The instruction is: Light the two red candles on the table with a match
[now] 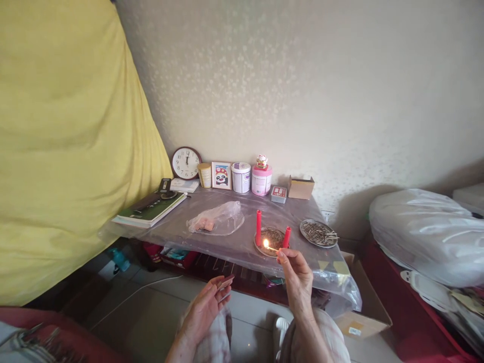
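Observation:
Between thumb and fingertips my right hand pinches a burning match, its flame pointing left over the near edge of a round metal plate. Two red candles stand upright at that plate: a taller candle on the left and a shorter candle on the right, just above my hand. No flame shows on either candle. Lower down, in front of the table, my left hand is palm up, with its fingers closed on a small matchbox.
A second round plate with several sticks lies right on the plastic-covered table. A plastic bag holds pinkish lumps. Along the wall stand a clock, tins and a small carton. Yellow cloth hangs left.

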`<state>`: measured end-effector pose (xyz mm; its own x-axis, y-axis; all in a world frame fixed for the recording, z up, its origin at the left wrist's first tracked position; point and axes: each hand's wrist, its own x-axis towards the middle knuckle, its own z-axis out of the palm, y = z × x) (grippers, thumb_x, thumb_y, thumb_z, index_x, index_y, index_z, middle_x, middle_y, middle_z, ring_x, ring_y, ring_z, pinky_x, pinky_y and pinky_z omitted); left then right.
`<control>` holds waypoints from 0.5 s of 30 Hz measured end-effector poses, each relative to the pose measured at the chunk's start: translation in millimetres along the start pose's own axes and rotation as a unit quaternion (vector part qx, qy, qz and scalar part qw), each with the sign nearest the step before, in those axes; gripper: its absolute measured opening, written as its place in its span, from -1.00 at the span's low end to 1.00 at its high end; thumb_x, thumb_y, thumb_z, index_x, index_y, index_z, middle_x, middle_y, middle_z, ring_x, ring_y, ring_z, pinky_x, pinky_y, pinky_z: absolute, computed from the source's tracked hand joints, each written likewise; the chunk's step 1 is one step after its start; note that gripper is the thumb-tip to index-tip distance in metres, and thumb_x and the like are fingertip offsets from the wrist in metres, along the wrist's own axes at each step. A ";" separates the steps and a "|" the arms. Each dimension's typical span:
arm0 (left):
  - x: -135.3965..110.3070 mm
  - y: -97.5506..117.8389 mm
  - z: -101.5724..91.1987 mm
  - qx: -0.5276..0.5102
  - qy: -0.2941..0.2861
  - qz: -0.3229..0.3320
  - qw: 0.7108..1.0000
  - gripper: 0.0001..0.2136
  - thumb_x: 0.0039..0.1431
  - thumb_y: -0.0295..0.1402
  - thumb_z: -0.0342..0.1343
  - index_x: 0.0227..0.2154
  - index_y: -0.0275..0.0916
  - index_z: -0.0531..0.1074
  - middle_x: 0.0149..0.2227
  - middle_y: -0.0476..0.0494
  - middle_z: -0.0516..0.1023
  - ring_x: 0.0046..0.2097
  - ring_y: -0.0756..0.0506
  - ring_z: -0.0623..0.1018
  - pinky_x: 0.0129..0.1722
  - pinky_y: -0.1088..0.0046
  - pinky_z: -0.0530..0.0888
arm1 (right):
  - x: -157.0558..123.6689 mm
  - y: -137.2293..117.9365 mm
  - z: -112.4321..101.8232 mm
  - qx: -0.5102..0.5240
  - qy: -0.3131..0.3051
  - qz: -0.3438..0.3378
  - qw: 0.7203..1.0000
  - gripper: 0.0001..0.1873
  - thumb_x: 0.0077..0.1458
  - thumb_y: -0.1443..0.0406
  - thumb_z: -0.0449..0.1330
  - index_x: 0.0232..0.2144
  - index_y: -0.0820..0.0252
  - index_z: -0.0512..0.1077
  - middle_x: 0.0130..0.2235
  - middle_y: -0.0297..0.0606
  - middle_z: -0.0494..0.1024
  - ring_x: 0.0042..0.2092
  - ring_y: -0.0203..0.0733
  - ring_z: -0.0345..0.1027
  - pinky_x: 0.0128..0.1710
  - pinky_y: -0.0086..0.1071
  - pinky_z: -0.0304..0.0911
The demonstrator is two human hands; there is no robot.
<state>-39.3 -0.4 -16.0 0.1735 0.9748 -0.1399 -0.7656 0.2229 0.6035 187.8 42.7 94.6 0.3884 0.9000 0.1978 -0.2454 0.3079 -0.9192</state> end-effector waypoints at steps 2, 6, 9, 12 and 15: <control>-0.2 -0.3 -0.4 0.000 -0.001 0.000 1.000 -0.78 0.18 -0.29 0.21 -0.12 -0.18 0.53 0.05 -0.22 0.64 -0.05 -0.10 0.59 -0.01 0.29 0.44 | 0.3 0.9 -0.3 0.003 -0.001 0.002 1.000 -0.73 -0.16 0.10 0.45 -0.47 0.12 0.56 -0.45 -0.37 0.53 -0.37 -0.27 0.31 -0.26 -0.37 0.24; -0.6 -0.2 -0.7 -0.001 -0.001 -0.001 1.000 -0.76 0.17 -0.28 0.22 -0.11 -0.19 0.53 0.04 -0.22 0.64 -0.05 -0.10 0.59 0.00 0.29 0.43 | 0.7 2.4 -1.0 0.004 0.000 0.003 1.000 -0.73 -0.17 0.10 0.46 -0.47 0.12 0.56 -0.44 -0.36 0.54 -0.36 -0.26 0.31 -0.26 -0.36 0.24; -0.9 0.0 -0.3 -0.001 0.000 0.000 1.000 -0.77 0.18 -0.29 0.21 -0.11 -0.19 0.54 0.04 -0.22 0.64 -0.05 -0.10 0.59 0.00 0.29 0.43 | 0.5 2.0 -1.4 0.008 -0.004 0.008 1.000 -0.72 -0.18 0.11 0.47 -0.46 0.12 0.56 -0.43 -0.36 0.54 -0.37 -0.26 0.31 -0.25 -0.36 0.24; -0.4 -0.1 0.0 -0.001 0.003 0.001 1.000 -0.78 0.19 -0.30 0.20 -0.11 -0.18 0.54 0.04 -0.22 0.64 -0.05 -0.10 0.59 0.00 0.29 0.43 | 0.1 0.0 -2.3 0.016 -0.012 0.017 1.000 -0.72 -0.18 0.11 0.47 -0.45 0.12 0.56 -0.43 -0.37 0.55 -0.37 -0.28 0.31 -0.25 -0.38 0.24; 0.3 -0.2 0.0 -0.001 0.005 0.003 1.000 -0.78 0.18 -0.30 0.21 -0.12 -0.18 0.54 0.02 -0.22 0.65 -0.06 -0.10 0.59 -0.02 0.30 0.44 | 0.3 -2.2 -3.4 0.017 -0.018 0.028 0.999 -0.72 -0.17 0.11 0.48 -0.45 0.12 0.56 -0.43 -0.37 0.55 -0.36 -0.27 0.32 -0.25 -0.37 0.25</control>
<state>-39.0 -0.2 -16.2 0.1627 0.9761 -0.1440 -0.7683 0.2169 0.6022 191.5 41.3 95.6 0.3419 0.9263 0.1584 -0.2967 0.2664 -0.9171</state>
